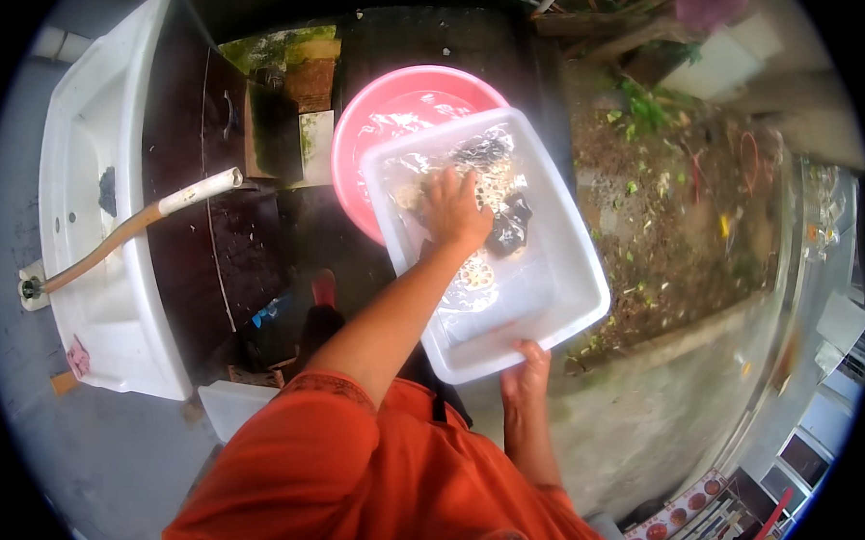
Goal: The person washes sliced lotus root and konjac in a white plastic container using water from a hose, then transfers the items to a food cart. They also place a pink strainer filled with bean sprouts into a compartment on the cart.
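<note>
A white plastic tub [567, 278] is held tilted, its far end overlapping the rim of a pink plastic basin [347, 140] with water in it. My right hand [528, 371] grips the tub's near rim, thumb on top and fingers hidden beneath. Inside the tub lie water and pale lotus root slices [477, 274], along with dark, shiny pieces [510, 224] whose kind I cannot tell. My left hand [459, 209] reaches in palm down, fingers apart, resting over the slices and covering some of them.
At left stands a white ceramic sink [133, 283] on a dark cabinet [180, 129]. A hose [201, 191] from the tap juts out over its front edge. A strip of soil [634, 239] with plants and litter runs along the right. Mossy boards [315, 79] lean beyond the cabinet.
</note>
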`<action>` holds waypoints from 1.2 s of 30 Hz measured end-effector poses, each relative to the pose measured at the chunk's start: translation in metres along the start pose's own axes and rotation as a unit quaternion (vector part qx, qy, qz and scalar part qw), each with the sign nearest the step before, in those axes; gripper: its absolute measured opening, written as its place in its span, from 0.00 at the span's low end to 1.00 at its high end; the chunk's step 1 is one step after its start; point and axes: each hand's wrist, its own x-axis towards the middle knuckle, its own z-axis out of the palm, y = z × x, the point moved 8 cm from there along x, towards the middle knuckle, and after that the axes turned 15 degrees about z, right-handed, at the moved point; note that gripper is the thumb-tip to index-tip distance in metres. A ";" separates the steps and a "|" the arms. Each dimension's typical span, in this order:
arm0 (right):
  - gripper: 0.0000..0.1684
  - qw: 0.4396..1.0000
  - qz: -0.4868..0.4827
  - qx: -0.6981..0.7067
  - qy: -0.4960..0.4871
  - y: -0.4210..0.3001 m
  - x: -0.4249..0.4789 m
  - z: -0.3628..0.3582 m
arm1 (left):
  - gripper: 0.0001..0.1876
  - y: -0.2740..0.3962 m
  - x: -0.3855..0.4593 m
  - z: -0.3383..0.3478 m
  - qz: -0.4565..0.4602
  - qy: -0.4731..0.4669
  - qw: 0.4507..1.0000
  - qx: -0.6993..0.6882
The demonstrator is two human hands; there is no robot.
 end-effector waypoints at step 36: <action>0.34 0.992 0.018 -0.058 0.112 -0.002 0.007 0.039 | 0.35 -0.065 0.026 0.054 -0.029 -0.055 0.992 -0.106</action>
